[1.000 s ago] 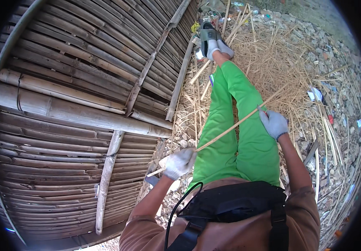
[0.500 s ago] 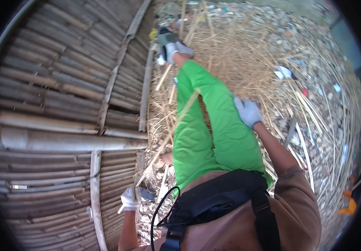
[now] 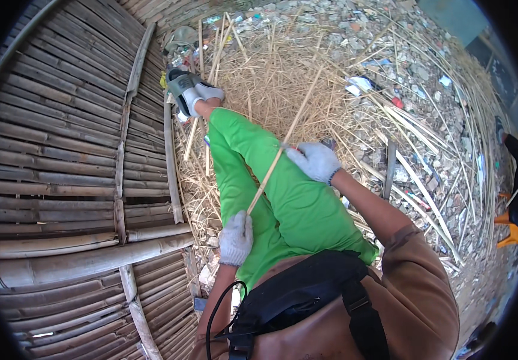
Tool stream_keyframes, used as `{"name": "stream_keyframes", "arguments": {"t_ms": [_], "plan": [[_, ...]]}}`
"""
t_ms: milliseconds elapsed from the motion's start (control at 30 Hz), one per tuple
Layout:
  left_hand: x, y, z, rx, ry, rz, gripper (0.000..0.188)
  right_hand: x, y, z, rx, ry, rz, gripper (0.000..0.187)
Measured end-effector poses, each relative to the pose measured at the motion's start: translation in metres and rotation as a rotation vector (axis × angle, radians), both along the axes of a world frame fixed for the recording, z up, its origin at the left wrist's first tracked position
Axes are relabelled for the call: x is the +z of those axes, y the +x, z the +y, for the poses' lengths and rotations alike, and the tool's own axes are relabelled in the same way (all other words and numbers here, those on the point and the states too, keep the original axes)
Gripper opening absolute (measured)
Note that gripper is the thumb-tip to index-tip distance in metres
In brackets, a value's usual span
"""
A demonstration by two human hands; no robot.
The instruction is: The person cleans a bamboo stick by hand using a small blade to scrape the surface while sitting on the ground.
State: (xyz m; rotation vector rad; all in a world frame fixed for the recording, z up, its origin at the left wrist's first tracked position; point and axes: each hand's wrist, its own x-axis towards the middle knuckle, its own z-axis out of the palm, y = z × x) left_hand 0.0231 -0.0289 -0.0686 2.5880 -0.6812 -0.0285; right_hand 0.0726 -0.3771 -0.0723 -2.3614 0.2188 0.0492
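Observation:
A long, thin bamboo strip [image 3: 294, 123] slants across my green-trousered legs [image 3: 325, 210]. My left hand [image 3: 236, 239], in a white knit glove, is closed around its lower end above my left thigh. The strip's far end reaches up over the straw. My right hand [image 3: 316, 162], gloved the same way, is closed against the strip near its middle, over my right leg. A small grey and red bit shows at its fingertips, and something dark sticks out behind the knuckles. What this hand grips is mostly hidden.
A bamboo slat wall [image 3: 61, 150] stands close on my left. Straw-like shavings [image 3: 271, 90] cover the ground beyond my legs. Long loose strips [image 3: 427, 138] lie on rubble to the right. An orange stool [image 3: 511, 231] and a person's dark-clothed leg [image 3: 514, 156] show at the right edge.
My left hand has come up from beside the wall to my thigh, bringing the strip with it. My right hand has moved from the outer leg to the strip. The view has shifted.

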Motion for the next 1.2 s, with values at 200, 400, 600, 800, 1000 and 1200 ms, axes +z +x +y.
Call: {"name": "stream_keyframes", "arguments": {"t_ms": [200,400,600,800,1000,1200], "plan": [[0.013,0.020,-0.032,-0.007,0.132,-0.029,0.020,0.001,0.009,0.009,0.145,-0.178,0.129,0.078],[0.015,0.045,-0.059,-0.001,0.185,-0.101,0.019,0.001,0.020,0.014,0.170,-0.197,0.090,0.082],[0.006,0.024,-0.015,-0.003,0.144,-0.088,0.015,0.005,0.012,0.022,0.167,-0.211,0.160,0.082],[0.008,-0.028,0.069,0.020,0.130,-0.156,0.010,0.006,0.011,0.020,0.130,-0.174,0.180,0.083],[0.006,-0.104,0.170,0.101,0.181,-0.287,0.009,-0.002,0.013,0.017,0.104,-0.164,0.198,0.084],[-0.002,-0.173,0.290,0.118,0.294,-0.306,0.018,-0.023,0.020,-0.012,-0.184,0.070,0.029,0.084]]}}
